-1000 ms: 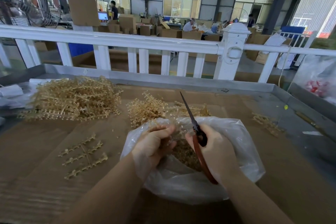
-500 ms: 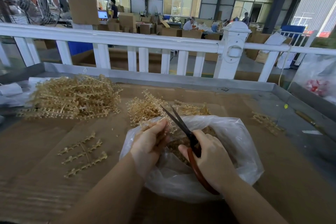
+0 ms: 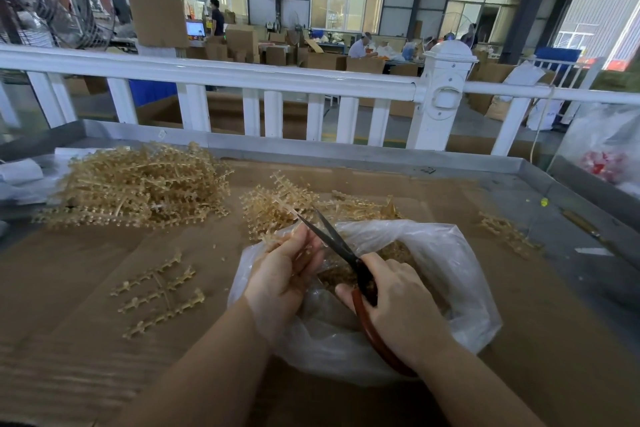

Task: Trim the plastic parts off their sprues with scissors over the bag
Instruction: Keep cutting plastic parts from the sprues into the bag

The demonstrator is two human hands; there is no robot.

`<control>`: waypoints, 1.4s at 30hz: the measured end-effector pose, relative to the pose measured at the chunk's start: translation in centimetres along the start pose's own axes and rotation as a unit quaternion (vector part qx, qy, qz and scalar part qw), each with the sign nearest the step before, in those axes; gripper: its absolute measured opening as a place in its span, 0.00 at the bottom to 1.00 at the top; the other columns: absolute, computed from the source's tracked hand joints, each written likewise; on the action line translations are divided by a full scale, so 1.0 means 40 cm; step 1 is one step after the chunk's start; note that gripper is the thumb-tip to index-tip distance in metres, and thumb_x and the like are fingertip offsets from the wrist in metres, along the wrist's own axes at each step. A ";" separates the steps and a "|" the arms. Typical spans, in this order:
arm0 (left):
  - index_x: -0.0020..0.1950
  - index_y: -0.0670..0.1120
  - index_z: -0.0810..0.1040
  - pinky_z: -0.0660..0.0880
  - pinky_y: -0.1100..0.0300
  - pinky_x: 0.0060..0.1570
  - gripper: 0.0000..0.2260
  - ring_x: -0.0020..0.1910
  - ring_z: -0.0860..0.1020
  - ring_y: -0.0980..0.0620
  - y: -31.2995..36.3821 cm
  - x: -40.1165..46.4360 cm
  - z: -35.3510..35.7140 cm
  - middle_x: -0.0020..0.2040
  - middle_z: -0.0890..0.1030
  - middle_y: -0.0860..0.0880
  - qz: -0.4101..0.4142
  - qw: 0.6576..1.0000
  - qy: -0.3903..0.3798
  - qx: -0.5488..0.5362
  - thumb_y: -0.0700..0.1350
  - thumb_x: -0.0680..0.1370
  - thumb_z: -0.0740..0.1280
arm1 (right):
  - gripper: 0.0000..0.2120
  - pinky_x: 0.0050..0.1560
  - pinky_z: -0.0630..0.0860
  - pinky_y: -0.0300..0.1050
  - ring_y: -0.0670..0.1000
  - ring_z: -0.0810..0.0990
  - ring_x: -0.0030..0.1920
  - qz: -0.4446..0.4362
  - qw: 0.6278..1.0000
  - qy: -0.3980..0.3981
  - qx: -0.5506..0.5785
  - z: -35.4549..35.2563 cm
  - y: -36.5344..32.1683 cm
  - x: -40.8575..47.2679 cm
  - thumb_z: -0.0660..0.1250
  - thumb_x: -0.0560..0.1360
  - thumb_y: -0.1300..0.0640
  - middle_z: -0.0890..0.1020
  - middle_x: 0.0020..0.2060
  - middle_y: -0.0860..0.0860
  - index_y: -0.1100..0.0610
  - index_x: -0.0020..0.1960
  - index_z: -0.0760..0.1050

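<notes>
Head view looks down on a brown cardboard-covered table (image 3: 86,288) behind a white railing (image 3: 242,74). A large heap of tan, comb-like sprues (image 3: 138,187) lies at far left, with a smaller heap (image 3: 273,204) just beyond a crumpled clear plastic bag (image 3: 450,274) holding trimmed tan bits. Over the bag, the right hand (image 3: 398,308) grips red-handled scissors (image 3: 346,253), blades parted. The left hand (image 3: 284,274) pinches a pale sprue (image 3: 285,206) that reaches up between the blades.

Tan sprue (image 3: 287,210) between open scissors (image 3: 341,250) blades, above clear bag (image 3: 450,270).
</notes>
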State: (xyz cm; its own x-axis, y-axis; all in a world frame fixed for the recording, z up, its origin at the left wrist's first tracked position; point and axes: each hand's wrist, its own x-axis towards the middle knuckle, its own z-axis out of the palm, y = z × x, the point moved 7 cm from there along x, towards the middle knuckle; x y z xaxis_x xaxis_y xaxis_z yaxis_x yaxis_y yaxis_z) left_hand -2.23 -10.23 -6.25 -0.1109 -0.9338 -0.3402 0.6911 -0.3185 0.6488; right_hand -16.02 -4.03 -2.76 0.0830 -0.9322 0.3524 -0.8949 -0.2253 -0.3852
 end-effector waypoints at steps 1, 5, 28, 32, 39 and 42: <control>0.45 0.40 0.80 0.79 0.64 0.30 0.04 0.30 0.82 0.56 0.000 -0.003 0.002 0.33 0.83 0.48 -0.004 1.000 -0.007 -0.006 0.38 0.77 0.66 | 0.19 0.52 0.69 0.39 0.46 0.71 0.50 0.002 1.000 -0.001 0.000 0.001 0.001 0.000 0.57 0.74 0.35 0.75 0.47 0.45 0.46 0.58 0.69; 0.37 0.37 0.78 0.81 0.63 0.33 0.09 0.31 0.82 0.53 0.002 -0.014 0.004 0.32 0.82 0.46 -0.010 1.000 -0.026 -0.006 0.29 0.75 0.63 | 0.19 0.53 0.69 0.41 0.47 0.71 0.50 0.002 1.000 -0.009 -0.001 0.006 0.000 0.002 0.57 0.74 0.35 0.75 0.46 0.45 0.46 0.57 0.69; 0.44 0.36 0.77 0.80 0.62 0.30 0.05 0.38 0.82 0.48 -0.004 -0.001 -0.013 0.36 0.82 0.42 -0.039 0.999 0.023 -0.028 0.28 0.75 0.63 | 0.17 0.54 0.71 0.41 0.47 0.71 0.51 -0.010 0.999 -0.044 -0.015 0.000 -0.016 0.006 0.56 0.75 0.35 0.75 0.48 0.45 0.46 0.55 0.67; 0.45 0.35 0.77 0.81 0.60 0.33 0.05 0.32 0.83 0.49 -0.005 -0.002 -0.008 0.32 0.83 0.43 -0.042 0.999 0.008 -0.028 0.28 0.74 0.64 | 0.17 0.55 0.71 0.43 0.47 0.71 0.52 -0.007 0.999 -0.041 -0.013 -0.001 -0.016 0.007 0.56 0.75 0.35 0.75 0.48 0.46 0.47 0.55 0.67; 0.49 0.36 0.77 0.79 0.61 0.30 0.06 0.36 0.84 0.49 -0.016 0.003 -0.010 0.36 0.84 0.42 -0.049 0.998 -0.025 -0.009 0.29 0.74 0.64 | 0.16 0.54 0.71 0.44 0.49 0.72 0.51 0.000 0.999 -0.047 -0.003 -0.001 -0.016 0.011 0.57 0.75 0.36 0.76 0.46 0.47 0.47 0.52 0.66; 0.50 0.36 0.77 0.79 0.61 0.31 0.07 0.37 0.84 0.49 -0.018 0.006 -0.010 0.37 0.84 0.42 -0.050 0.998 -0.036 -0.004 0.29 0.74 0.64 | 0.14 0.53 0.71 0.44 0.48 0.72 0.51 -0.001 0.999 -0.049 0.005 -0.004 -0.015 0.014 0.58 0.75 0.36 0.76 0.45 0.46 0.46 0.50 0.66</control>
State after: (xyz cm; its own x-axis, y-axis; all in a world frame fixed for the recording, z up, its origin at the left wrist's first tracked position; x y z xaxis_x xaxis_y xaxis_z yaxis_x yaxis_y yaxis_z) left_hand -2.46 -10.17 -7.09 -0.2313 -0.9067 -0.3528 0.6797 -0.4101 0.6081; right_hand -15.53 -4.36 -2.19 0.1283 -0.9547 0.2685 -0.8899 -0.2303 -0.3938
